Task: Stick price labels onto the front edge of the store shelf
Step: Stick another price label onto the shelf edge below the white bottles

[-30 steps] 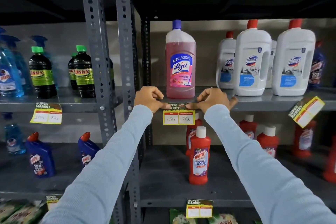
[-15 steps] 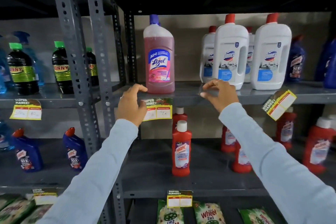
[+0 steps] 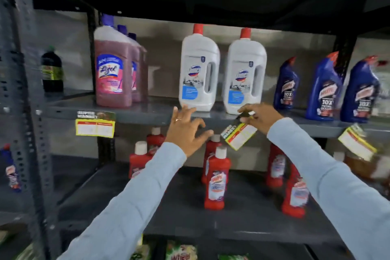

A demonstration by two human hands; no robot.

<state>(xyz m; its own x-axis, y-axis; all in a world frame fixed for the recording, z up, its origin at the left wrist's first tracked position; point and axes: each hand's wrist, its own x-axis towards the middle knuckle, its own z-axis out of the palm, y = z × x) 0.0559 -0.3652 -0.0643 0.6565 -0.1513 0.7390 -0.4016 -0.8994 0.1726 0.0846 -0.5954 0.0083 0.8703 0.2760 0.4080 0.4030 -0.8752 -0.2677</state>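
Counted on shelving: three pink liquid cleaner bottles (image 3: pixel 111 76); two white red-capped plastic jugs (image 3: pixel 198 72); three dark blue angled-neck bottles (image 3: pixel 322 88); four yellow-bordered paper price labels (image 3: pixel 95 125) visible

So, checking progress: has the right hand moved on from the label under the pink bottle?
Yes. The right hand went rightward along the shelf edge, onto the tilted label.
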